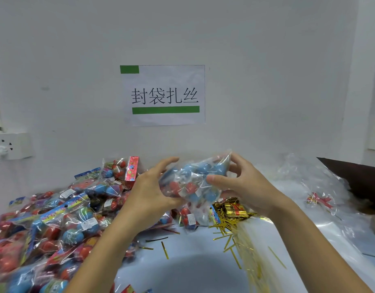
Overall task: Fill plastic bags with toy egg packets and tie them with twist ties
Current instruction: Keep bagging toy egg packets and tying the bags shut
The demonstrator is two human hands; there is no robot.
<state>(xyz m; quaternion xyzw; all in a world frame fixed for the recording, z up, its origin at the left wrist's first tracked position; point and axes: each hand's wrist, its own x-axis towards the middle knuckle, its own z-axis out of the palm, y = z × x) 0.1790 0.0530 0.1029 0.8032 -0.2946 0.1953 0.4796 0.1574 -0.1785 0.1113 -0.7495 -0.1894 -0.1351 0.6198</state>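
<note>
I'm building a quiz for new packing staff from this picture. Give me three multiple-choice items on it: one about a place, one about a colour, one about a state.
1. Where does the heap of loose gold twist ties lie?
A. on the table below the right hand
B. on the wall
C. on the left pile

2. What colour are the bars on the white paper wall sign?
A. red
B. green
C. blue

3. How is the clear plastic bag of blue and red toy eggs held?
A. lying untouched
B. by one hand
C. by both hands

Answers: 1 A, the ties spread under the right hand; 2 B, both bars are green; 3 C, the left hand and right hand grip it.
</note>
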